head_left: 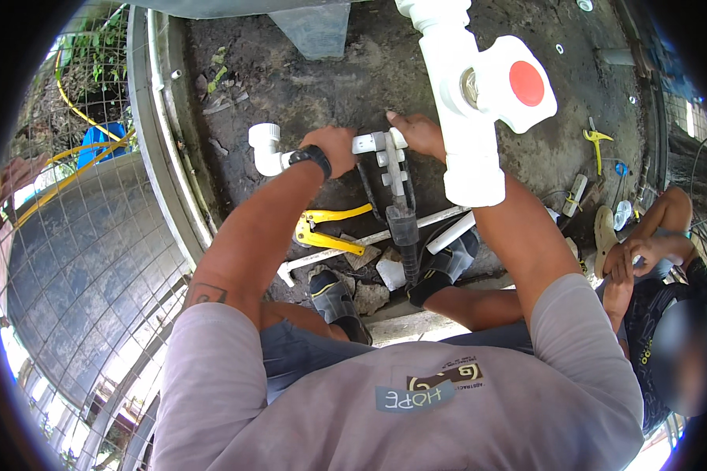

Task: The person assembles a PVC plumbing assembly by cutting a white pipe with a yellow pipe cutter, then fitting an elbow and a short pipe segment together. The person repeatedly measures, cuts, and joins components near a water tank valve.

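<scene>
My left hand [334,149] is closed round a short white plastic pipe [364,144]. A white elbow fitting [267,149] shows on the wrist side of that hand. The pipe's end meets the head of a grey pipe-welding iron [404,226], which stands upright between my feet. Across the head, my right hand [420,135] is curled beside a white end piece [399,139], its thumb stretched out; the other fingers are hidden. A large white valve with a red-centred handle [518,84] looms close in front, covering part of my right hand and forearm.
Yellow pipe cutters [334,228] lie near my left foot, by a thin white pipe [330,253] and broken stones [369,298]. A yellow-handled tool [597,145] lies farther right. A co-worker [644,275] sits at the right. Wire mesh [78,259] borders the left.
</scene>
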Demonstrator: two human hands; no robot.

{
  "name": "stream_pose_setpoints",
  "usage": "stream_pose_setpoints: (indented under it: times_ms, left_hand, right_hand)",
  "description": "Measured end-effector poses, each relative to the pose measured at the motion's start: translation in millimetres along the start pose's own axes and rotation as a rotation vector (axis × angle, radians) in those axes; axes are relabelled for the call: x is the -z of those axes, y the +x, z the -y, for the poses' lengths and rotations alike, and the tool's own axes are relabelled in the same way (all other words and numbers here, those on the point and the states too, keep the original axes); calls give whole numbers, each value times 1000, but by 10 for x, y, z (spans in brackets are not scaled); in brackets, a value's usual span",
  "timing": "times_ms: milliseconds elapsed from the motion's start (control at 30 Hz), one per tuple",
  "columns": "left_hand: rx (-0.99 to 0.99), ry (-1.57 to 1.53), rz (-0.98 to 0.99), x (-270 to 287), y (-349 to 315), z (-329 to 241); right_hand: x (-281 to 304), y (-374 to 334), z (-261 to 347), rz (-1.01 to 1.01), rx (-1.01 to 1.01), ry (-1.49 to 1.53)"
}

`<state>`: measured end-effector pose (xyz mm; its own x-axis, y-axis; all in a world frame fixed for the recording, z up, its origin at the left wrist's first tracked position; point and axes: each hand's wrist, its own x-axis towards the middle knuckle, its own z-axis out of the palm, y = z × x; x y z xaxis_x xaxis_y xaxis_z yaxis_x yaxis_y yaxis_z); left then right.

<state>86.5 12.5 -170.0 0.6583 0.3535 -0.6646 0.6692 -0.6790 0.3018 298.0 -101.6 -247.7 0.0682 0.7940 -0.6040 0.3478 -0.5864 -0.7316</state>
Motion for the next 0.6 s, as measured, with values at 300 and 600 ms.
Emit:
stream_pose_setpoints:
  times_ms: [300, 600]
  left_hand:
    - [-11, -114, 249, 99, 250, 64]
    - [34, 24, 27, 82, 68, -118]
  right_hand:
    - [-87, -236, 232, -157, 52, -88]
    - [-134, 145, -425, -189, 254, -541]
